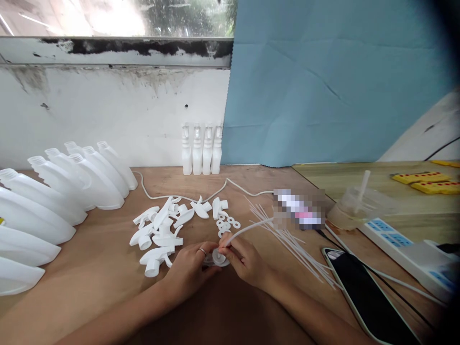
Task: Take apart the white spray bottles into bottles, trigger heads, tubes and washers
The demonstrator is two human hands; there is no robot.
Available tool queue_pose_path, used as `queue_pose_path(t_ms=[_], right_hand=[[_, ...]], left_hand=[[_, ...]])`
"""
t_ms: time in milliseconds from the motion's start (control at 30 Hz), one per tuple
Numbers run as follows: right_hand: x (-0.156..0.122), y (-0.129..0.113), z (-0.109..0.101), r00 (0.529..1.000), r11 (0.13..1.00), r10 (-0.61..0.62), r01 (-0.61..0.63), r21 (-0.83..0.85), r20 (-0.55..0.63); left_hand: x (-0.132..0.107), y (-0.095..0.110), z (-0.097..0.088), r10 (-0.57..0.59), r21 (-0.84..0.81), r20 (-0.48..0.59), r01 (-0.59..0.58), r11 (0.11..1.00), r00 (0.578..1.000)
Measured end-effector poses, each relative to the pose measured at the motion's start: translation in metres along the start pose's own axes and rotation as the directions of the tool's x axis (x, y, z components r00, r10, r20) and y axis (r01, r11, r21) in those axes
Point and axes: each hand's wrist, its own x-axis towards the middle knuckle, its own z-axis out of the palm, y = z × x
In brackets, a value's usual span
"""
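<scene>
My left hand (190, 268) and my right hand (244, 258) meet at the middle of the wooden table (108, 278), both closed around a white spray-trigger head (216, 258). My right fingers pinch a thin white dip tube (247, 228) that rises from the head toward the right. A ring shows on my left hand. Just behind my hands lies a pile of white trigger heads (161, 230) and several small white washers (227, 223). A bundle of loose dip tubes (291, 244) fans out to the right.
Empty white bottles (64, 191) lie in a row along the left. Several assembled spray heads (201, 149) stand against the wall. A phone (362, 292), a power strip (406, 249), a clear plastic cup (355, 203) and a white cable (215, 191) lie to the right and behind.
</scene>
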Motion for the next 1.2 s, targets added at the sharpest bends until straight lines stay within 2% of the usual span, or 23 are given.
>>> queue_pose_path(t_ms=[133,400,567,667,767,833,933,1033,1100,1133,1200], right_hand=[[-0.001,0.001,0.0,1.0,0.999,0.001,-0.001,-0.052,-0.003],[0.003,-0.007,0.002,0.997,0.986,-0.014,0.026,-0.167,0.071],[0.001,-0.005,0.003,0.999,0.986,0.033,-0.033,-0.166,-0.004],[-0.002,-0.004,-0.004,0.999,0.984,-0.036,0.037,-0.176,0.005],[-0.003,-0.005,-0.015,0.987,0.969,-0.159,0.161,-0.189,0.024],[-0.003,-0.005,-0.021,0.964,0.938,-0.255,0.266,-0.222,0.077],[-0.003,-0.002,-0.02,0.933,0.864,-0.319,0.358,-0.354,0.166],[-0.001,0.002,-0.012,0.9,0.763,-0.398,0.433,-0.479,0.18],[-0.001,0.003,-0.008,0.875,0.73,-0.457,0.473,-0.493,0.163],[-0.001,0.003,-0.008,0.871,0.734,-0.47,0.475,-0.485,0.143],[-0.001,0.003,-0.009,0.882,0.765,-0.467,0.441,-0.469,0.068]], left_hand=[[0.001,0.003,-0.002,-0.016,-0.024,-0.003,0.016,1.0,1.0],[0.0,-0.002,0.002,0.007,-0.039,-0.016,-0.007,0.999,1.0],[0.0,0.006,-0.002,-0.096,-0.146,0.019,0.097,0.985,0.995],[0.003,0.015,-0.01,-0.201,-0.297,0.043,0.205,0.933,0.979],[0.007,0.021,-0.018,-0.301,-0.354,0.021,0.289,0.89,0.953],[0.01,0.021,-0.022,-0.343,-0.372,-0.01,0.315,0.873,0.939],[0.01,0.021,-0.024,-0.354,-0.414,0.001,0.322,0.851,0.935],[0.007,0.024,-0.025,-0.262,-0.348,0.088,0.276,0.896,0.961],[0.005,0.026,-0.031,-0.115,-0.205,0.123,0.138,0.969,0.986],[0.005,0.024,-0.036,-0.023,-0.109,0.108,0.034,0.993,0.994],[0.008,0.014,-0.053,0.156,0.12,-0.024,-0.152,0.981,0.988]])
